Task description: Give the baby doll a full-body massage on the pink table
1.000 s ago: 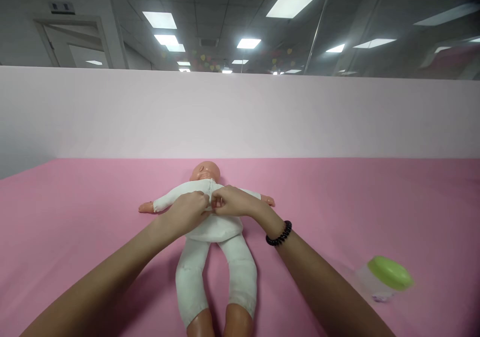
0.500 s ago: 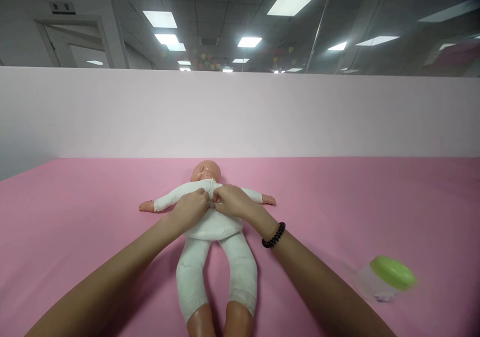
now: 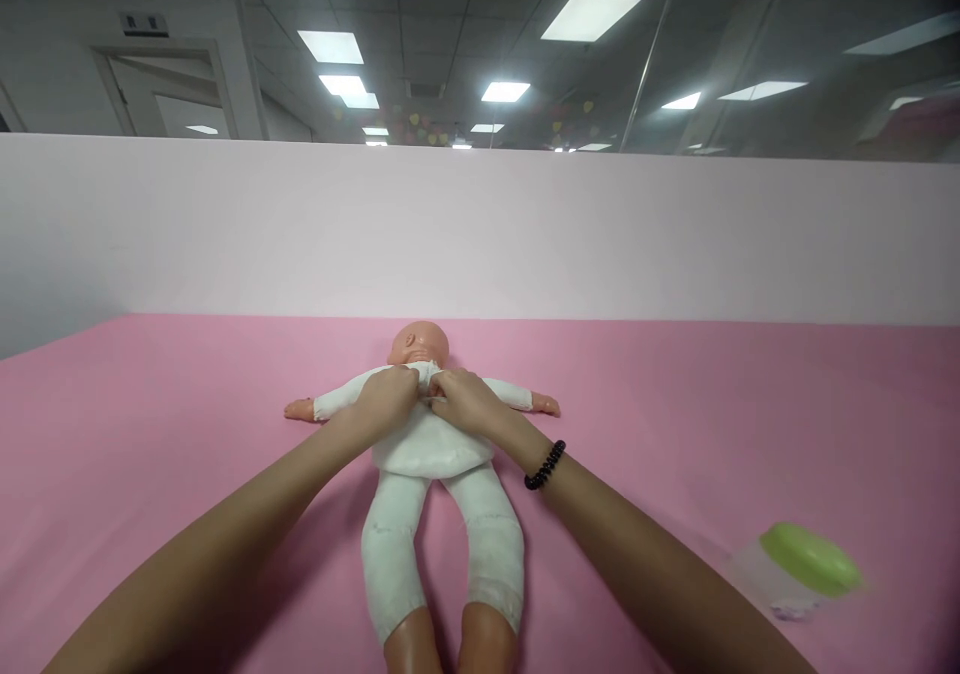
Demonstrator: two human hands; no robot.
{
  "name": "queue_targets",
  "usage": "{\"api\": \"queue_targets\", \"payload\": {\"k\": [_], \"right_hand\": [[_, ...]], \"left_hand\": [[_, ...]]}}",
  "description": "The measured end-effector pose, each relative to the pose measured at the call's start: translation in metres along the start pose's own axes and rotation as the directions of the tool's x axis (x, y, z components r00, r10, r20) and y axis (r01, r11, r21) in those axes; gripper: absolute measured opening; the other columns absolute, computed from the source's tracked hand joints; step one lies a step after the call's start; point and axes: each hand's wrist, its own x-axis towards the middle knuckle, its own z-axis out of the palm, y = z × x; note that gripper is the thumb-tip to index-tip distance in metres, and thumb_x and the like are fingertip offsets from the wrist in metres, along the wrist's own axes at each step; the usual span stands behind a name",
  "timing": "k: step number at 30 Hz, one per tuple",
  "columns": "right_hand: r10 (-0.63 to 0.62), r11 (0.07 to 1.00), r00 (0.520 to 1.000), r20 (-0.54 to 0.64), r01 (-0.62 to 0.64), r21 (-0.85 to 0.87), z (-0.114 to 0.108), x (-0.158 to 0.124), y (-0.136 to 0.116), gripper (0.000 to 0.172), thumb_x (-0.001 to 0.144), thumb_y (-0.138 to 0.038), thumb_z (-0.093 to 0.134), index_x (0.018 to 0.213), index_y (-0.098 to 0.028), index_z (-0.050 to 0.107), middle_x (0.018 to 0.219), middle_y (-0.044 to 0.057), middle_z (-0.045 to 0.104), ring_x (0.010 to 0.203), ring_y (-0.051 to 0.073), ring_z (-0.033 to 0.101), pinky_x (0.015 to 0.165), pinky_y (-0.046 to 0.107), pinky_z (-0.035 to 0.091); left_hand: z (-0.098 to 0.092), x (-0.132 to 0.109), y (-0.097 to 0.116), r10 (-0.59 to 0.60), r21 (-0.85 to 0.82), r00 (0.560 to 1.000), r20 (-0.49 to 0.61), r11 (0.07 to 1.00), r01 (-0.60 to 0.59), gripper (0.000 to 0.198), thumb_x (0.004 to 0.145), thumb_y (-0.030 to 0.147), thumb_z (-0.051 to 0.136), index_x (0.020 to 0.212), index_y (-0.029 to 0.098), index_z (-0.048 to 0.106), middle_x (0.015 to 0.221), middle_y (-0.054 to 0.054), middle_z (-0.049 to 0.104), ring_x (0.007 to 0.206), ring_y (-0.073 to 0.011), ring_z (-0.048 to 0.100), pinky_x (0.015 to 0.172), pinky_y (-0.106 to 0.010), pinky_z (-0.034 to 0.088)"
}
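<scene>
A baby doll (image 3: 431, 444) with a white cloth top and white legs lies stretched out on a pink surface, its bald head away from me and its arms spread to the sides. My left hand (image 3: 391, 396) is closed on the upper middle of the doll's white top (image 3: 427, 449), just below the neck. Close beside it, my right hand (image 3: 459, 400) pinches the same area, fingers curled inward. A small gap separates the two hands, with a seam or fold of white cloth between them. My knuckles hide the fingertips and the exact bit of cloth held.
A clear container with a green lid (image 3: 810, 558) stands on the pink surface (image 3: 675, 424) at the right, beyond my right forearm. A low white wall (image 3: 480, 234) runs along the back. Glass panels and ceiling lights are above it.
My left hand has shifted slightly up toward the doll's neck. My right hand stays almost in place on the top. The whole view has moved a little.
</scene>
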Motion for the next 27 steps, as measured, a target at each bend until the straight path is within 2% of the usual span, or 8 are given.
{"api": "queue_targets", "payload": {"k": [3, 7, 13, 17, 21, 23, 25, 27], "right_hand": [[-0.006, 1.000, 1.000, 0.009, 0.006, 0.030, -0.008, 0.011, 0.003, 0.010, 0.082, -0.013, 0.056, 0.074, -0.017, 0.060, 0.077, 0.001, 0.064, 0.067, 0.013, 0.053, 0.061, 0.026, 0.030], [0.043, 0.999, 0.996, -0.081, -0.041, 0.025, -0.012, 0.025, 0.011, 0.009, 0.080, -0.015, 0.057, 0.072, -0.018, 0.056, 0.074, 0.000, 0.061, 0.069, 0.012, 0.051, 0.061, 0.025, 0.029], [0.038, 0.996, 0.998, -0.045, -0.041, -0.084, 0.001, 0.028, 0.016, 0.021, 0.081, -0.011, 0.052, 0.062, -0.018, 0.046, 0.062, 0.000, 0.052, 0.057, 0.012, 0.040, 0.056, 0.029, 0.020], [0.112, 0.994, 0.990, -0.083, -0.112, -0.004, 0.000, 0.034, 0.015, 0.012, 0.086, -0.020, 0.056, 0.074, -0.018, 0.058, 0.078, 0.002, 0.065, 0.069, 0.014, 0.053, 0.059, 0.026, 0.027], [0.127, 0.987, 0.980, -0.156, -0.140, -0.074, 0.007, 0.042, 0.014, 0.010, 0.087, -0.022, 0.056, 0.085, -0.018, 0.064, 0.090, 0.005, 0.070, 0.077, 0.016, 0.059, 0.060, 0.026, 0.029], [0.138, 0.983, 0.983, -0.124, -0.152, -0.108, 0.010, 0.046, 0.013, 0.013, 0.087, -0.019, 0.053, 0.080, -0.017, 0.063, 0.085, 0.006, 0.069, 0.074, 0.016, 0.059, 0.059, 0.027, 0.028], [0.200, 0.976, 0.972, -0.127, -0.209, -0.060, 0.009, 0.050, 0.011, 0.013, 0.085, -0.020, 0.054, 0.075, -0.016, 0.062, 0.082, 0.007, 0.069, 0.074, 0.017, 0.060, 0.060, 0.027, 0.030], [0.298, 0.955, 0.936, -0.186, -0.292, 0.059, 0.004, 0.054, 0.010, 0.013, 0.086, -0.027, 0.056, 0.085, -0.016, 0.064, 0.089, 0.008, 0.070, 0.081, 0.019, 0.064, 0.063, 0.026, 0.034]], "left_hand": [[-0.002, 0.010, 0.000, 0.026, 0.108, 0.999, 0.023, 0.994, -0.028, 0.018, 0.092, 0.025, 0.052, 0.079, 0.020, 0.063, 0.079, -0.009, 0.066, 0.079, -0.0259, 0.065, 0.071, -0.034, 0.046], [-0.003, 0.021, -0.003, 0.050, 0.227, 0.999, -0.003, 0.973, -0.048, 0.019, 0.094, 0.024, 0.045, 0.095, 0.017, 0.063, 0.091, -0.010, 0.069, 0.080, -0.0264, 0.066, 0.062, -0.032, 0.041], [0.008, 0.030, -0.012, 0.006, 0.233, 0.999, 0.042, 0.972, -0.016, 0.020, 0.089, 0.019, 0.046, 0.074, 0.019, 0.058, 0.074, -0.008, 0.066, 0.068, -0.0230, 0.063, 0.056, -0.031, 0.032], [0.012, 0.035, -0.019, 0.027, 0.085, 0.998, -0.051, 0.996, -0.023, 0.020, 0.094, 0.032, 0.045, 0.087, 0.019, 0.059, 0.080, -0.008, 0.067, 0.072, -0.0234, 0.063, 0.056, -0.030, 0.033], [0.012, 0.035, -0.020, 0.005, 0.026, 1.000, -0.029, 1.000, -0.004, 0.017, 0.092, 0.023, 0.045, 0.078, 0.020, 0.053, 0.075, -0.006, 0.063, 0.071, -0.0226, 0.061, 0.059, -0.031, 0.033], [0.014, 0.029, -0.020, -0.021, -0.122, 0.999, -0.028, 0.992, 0.018, 0.012, 0.091, 0.023, 0.048, 0.080, 0.020, 0.051, 0.075, -0.004, 0.061, 0.072, -0.0209, 0.060, 0.062, -0.031, 0.037], [0.023, 0.017, -0.021, -0.109, -0.373, 0.993, -0.035, 0.924, 0.088, 0.010, 0.089, 0.027, 0.056, 0.090, 0.021, 0.049, 0.079, -0.001, 0.059, 0.076, -0.0189, 0.059, 0.067, -0.029, 0.042], [0.038, -0.001, -0.023, -0.259, -0.612, 0.964, -0.059, 0.772, 0.170, 0.031, 0.083, 0.030, 0.066, 0.104, 0.021, 0.044, 0.089, -0.001, 0.057, 0.083, -0.0176, 0.059, 0.075, -0.029, 0.048]]}}
